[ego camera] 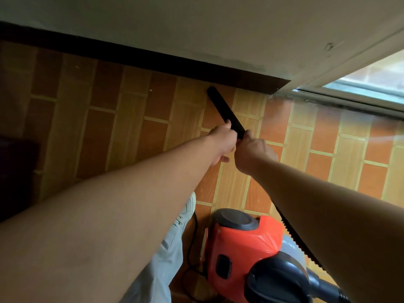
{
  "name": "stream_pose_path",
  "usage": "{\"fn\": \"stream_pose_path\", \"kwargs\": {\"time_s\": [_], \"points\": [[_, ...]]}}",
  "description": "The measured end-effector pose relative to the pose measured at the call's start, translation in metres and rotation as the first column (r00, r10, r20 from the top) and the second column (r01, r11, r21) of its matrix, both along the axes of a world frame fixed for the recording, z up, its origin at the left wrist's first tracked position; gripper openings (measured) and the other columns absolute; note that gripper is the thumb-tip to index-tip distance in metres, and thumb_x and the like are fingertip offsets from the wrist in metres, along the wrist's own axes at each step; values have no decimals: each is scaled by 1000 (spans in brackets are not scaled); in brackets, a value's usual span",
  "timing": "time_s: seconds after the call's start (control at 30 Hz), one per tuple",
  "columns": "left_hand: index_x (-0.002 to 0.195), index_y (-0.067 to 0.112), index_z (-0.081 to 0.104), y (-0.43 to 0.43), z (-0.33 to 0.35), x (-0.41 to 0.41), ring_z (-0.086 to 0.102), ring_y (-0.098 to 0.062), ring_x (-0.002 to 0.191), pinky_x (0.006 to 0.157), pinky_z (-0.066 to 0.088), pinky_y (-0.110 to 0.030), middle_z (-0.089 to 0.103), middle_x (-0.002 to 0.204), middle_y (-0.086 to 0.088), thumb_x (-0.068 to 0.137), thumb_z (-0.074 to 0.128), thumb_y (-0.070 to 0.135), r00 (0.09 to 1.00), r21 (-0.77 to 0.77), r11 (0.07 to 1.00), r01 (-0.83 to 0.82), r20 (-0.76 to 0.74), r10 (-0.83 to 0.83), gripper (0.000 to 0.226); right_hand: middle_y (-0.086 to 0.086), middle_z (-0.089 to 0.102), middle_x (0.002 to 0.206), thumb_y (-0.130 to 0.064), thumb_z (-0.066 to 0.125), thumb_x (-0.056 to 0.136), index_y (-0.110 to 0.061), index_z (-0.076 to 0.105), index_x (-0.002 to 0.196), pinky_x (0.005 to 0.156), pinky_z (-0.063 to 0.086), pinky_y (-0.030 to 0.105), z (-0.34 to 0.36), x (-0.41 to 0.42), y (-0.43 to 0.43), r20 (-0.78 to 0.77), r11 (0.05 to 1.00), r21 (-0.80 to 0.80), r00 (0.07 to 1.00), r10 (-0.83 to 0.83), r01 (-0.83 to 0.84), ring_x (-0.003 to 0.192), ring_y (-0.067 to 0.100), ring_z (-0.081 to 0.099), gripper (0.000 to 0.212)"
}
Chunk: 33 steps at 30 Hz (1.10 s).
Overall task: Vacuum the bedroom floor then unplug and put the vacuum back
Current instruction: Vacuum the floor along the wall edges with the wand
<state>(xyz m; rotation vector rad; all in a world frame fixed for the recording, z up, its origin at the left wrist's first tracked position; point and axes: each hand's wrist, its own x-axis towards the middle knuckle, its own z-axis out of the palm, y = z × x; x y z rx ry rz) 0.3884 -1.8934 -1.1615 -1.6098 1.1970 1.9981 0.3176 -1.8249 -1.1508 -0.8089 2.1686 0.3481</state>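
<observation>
Wand (225, 108) position: black tube, angled down toward the floor (131, 132). Its tip lies close to the dark skirting (153, 62) at the foot of the wall (175, 25). Whether the tip touches the boards cannot be told.

Left hand (224, 142): fingers curled round the wand's middle from the left side.

Right hand (253, 154): closed round the wand's rear end, just behind the left hand. The two hands nearly touch. Both arms reach forward.

Hose (294, 236): black and ribbed. It runs from under the right forearm toward the lower right. Its join to the wand is hidden by the right hand.

Vacuum (244, 246): orange canister with a dark grey round cap on top and a dark grey fitting at the near end. It stands on the floor beside the person's leg, well apart from the wand tip. The canister is closed, so its contents cannot be seen.

Cord (196, 226): thin and black. It lies on the floor between the vacuum and the pale trouser leg (166, 254).

Shoe (190, 206): light-coloured, flat on the floor just left of the vacuum.

Window (371, 79): pale frame at floor level, upper right.
</observation>
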Motion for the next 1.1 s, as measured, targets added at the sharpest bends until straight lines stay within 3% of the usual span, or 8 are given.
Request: {"fn": "stream_pose_path", "kwargs": {"time_s": [0.1,0.47,0.63,0.8,0.97,1.1], "points": [[160,39,16,17,4,-24,48,-26,127,83,54,-41,41,153,0,107,32,25,999,19,999,-26,-22,26,56,4,42,77,-18,49,99,-13,36,133,71,48,40,6,-15,13,-7,1000,24,1000,-4,4,86,30,55,36],[159,36,22,40,0,-29,49,-28,126,68,51,-35,40,155,-2,107,33,22,995,-9,996,-94,-24,93,55,6,48,79,-23,59,97,-11,36,137,73,61,44,5,-17,29,69,999,-7,997,-41,42,86,31,67,48],[160,39,14,33,-4,7,50,-29,123,94,56,-46,37,156,-4,107,33,27,996,-69,995,-74,53,77,58,6,49,82,-19,49,101,-15,38,138,69,60,43,2,4,16,138,998,0,989,62,-63,77,29,64,38],[161,39,13,11,-13,52,58,-28,110,96,56,-50,51,139,-5,107,34,28,983,-114,985,-130,114,143,59,8,47,82,-18,44,103,-17,32,146,51,51,35,-7,42,-8,206,994,-6,973,104,-105,74,29,62,44],[160,39,17,-15,-24,84,58,-27,113,94,57,-49,51,143,-3,106,34,29,965,-108,969,-224,114,236,58,6,45,79,-17,45,103,-16,31,149,63,58,40,-14,74,-33,253,994,-34,961,110,-105,78,30,63,48],[159,40,20,-39,-31,104,58,-27,117,92,58,-46,49,148,-2,106,34,26,950,-115,953,-280,106,292,57,5,47,78,-20,45,103,-16,37,141,61,59,42,-21,93,-57,232,991,-57,964,129,-119,71,28,63,40]]}}
